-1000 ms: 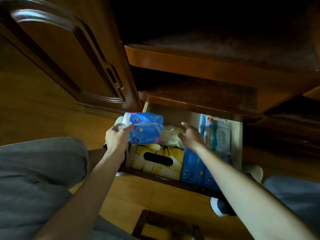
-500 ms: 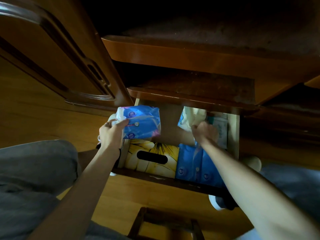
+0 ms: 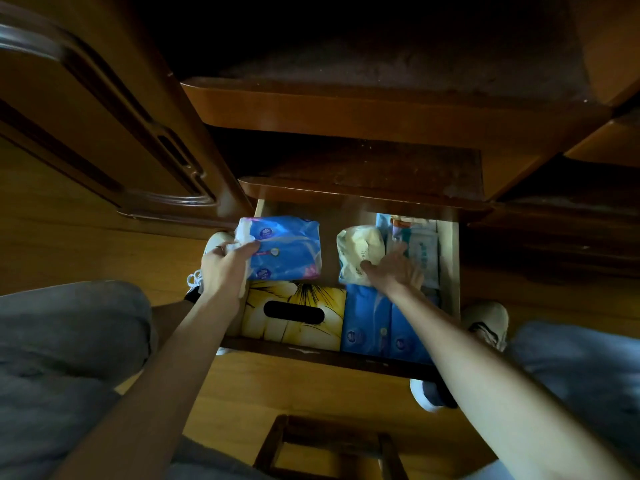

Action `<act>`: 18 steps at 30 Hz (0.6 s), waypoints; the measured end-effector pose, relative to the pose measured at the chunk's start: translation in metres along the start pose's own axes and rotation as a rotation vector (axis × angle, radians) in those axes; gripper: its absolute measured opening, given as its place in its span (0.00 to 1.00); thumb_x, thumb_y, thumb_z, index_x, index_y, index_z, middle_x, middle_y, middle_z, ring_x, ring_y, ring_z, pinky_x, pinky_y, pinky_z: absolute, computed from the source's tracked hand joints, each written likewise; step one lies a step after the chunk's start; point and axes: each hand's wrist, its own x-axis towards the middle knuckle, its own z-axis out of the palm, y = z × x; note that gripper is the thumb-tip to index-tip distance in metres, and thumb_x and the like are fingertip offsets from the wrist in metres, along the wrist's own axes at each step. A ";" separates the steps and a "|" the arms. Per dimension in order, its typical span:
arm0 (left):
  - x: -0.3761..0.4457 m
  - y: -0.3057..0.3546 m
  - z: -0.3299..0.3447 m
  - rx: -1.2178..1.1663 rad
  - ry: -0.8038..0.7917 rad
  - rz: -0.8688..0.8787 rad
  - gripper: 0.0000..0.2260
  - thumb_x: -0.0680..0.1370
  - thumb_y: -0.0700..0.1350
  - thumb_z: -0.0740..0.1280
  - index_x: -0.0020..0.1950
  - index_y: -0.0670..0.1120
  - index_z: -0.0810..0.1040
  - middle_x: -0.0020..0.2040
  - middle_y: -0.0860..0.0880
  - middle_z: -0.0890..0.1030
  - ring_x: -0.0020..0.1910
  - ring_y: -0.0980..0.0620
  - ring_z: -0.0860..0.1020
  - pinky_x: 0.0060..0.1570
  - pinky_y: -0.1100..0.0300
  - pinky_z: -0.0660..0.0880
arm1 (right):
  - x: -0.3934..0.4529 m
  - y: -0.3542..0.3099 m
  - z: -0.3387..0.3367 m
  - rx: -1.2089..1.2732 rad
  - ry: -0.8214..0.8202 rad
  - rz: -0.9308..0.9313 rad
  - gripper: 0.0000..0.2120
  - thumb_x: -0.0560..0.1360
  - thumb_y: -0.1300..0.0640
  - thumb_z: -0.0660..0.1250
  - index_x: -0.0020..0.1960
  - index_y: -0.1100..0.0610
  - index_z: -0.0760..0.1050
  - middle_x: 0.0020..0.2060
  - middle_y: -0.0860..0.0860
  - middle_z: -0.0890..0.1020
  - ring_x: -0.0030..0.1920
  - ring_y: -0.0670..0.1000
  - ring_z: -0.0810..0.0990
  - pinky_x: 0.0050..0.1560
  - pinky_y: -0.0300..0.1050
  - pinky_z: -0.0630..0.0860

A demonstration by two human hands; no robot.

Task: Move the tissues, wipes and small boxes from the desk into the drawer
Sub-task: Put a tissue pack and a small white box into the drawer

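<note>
While gripped at its left end by the left hand [image 3: 227, 268], thumb laid over the top face, fingers curled below: blue tissue pack [image 3: 284, 247], soft glossy plastic film, pillow-shaped, white round logos and a pink corner, held over the back-left part of the drawer [image 3: 450, 271]. Crinkled at the gripped end, smooth and puffed elsewhere.

Right of the blue tissue pack, across a bare strip of drawer floor: cream pouch [image 3: 360, 254], rumpled pale-yellow film, rounded and lumpy, faint print on its side. Pressed at its near-right edge by the right hand [image 3: 394, 271], grip open, fingers spread and fairly straight, thumb against the pouch, fingertips reaching onto the wipes pack [image 3: 420, 251] beyond. Wipes pack flat, pale blue and white, lying at the drawer's right wall; print too blurred to read.

Just nearer than the blue tissue pack, at the drawer front: yellow tissue box [image 3: 294, 313], stiff cardboard, rectangular, yellow petal pattern with black lines, dark oval slot in the top. Right of that box, touching it: two blue packs [image 3: 377, 323] side by side, smooth film, upright seams, small white logos near the bottom.

Drawer of pale raw wood inside, dark varnished front rail. Above it, a dark polished wooden shelf [image 3: 363, 168] with rounded edge. Below, warm glossy wooden floor [image 3: 242, 393]; grey trouser knees at both sides, pale shoes beside the drawer.
</note>
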 end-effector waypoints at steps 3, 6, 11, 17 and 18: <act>0.000 -0.002 -0.001 0.011 -0.011 0.011 0.07 0.75 0.43 0.74 0.45 0.49 0.77 0.53 0.43 0.83 0.52 0.46 0.83 0.52 0.52 0.80 | -0.004 -0.005 0.002 -0.025 0.233 -0.267 0.31 0.70 0.47 0.75 0.65 0.56 0.65 0.57 0.56 0.77 0.50 0.55 0.77 0.43 0.48 0.69; 0.002 -0.003 -0.001 0.040 -0.042 0.021 0.07 0.75 0.43 0.74 0.45 0.48 0.77 0.49 0.44 0.84 0.44 0.51 0.84 0.44 0.58 0.81 | 0.001 -0.006 0.001 -0.210 0.129 -0.504 0.29 0.74 0.48 0.71 0.70 0.56 0.66 0.68 0.57 0.72 0.66 0.60 0.74 0.59 0.54 0.75; 0.001 -0.002 0.007 0.116 -0.116 0.034 0.08 0.74 0.39 0.75 0.41 0.46 0.76 0.36 0.48 0.83 0.28 0.58 0.82 0.25 0.68 0.76 | -0.001 0.005 -0.001 -0.392 -0.314 -0.554 0.25 0.82 0.44 0.59 0.73 0.58 0.69 0.72 0.55 0.72 0.72 0.57 0.70 0.71 0.58 0.68; 0.003 -0.003 0.012 0.312 -0.178 0.070 0.06 0.72 0.42 0.76 0.44 0.45 0.80 0.43 0.44 0.85 0.41 0.47 0.84 0.42 0.57 0.80 | -0.025 -0.018 -0.021 0.159 -0.122 -0.448 0.24 0.81 0.41 0.61 0.73 0.50 0.71 0.70 0.49 0.76 0.70 0.54 0.73 0.64 0.48 0.71; 0.003 -0.002 0.012 0.349 -0.209 0.074 0.05 0.72 0.42 0.76 0.44 0.45 0.81 0.42 0.44 0.85 0.39 0.49 0.84 0.37 0.60 0.79 | -0.032 -0.027 -0.029 0.385 -0.278 -0.382 0.26 0.78 0.35 0.61 0.72 0.46 0.71 0.66 0.46 0.76 0.67 0.51 0.75 0.59 0.45 0.72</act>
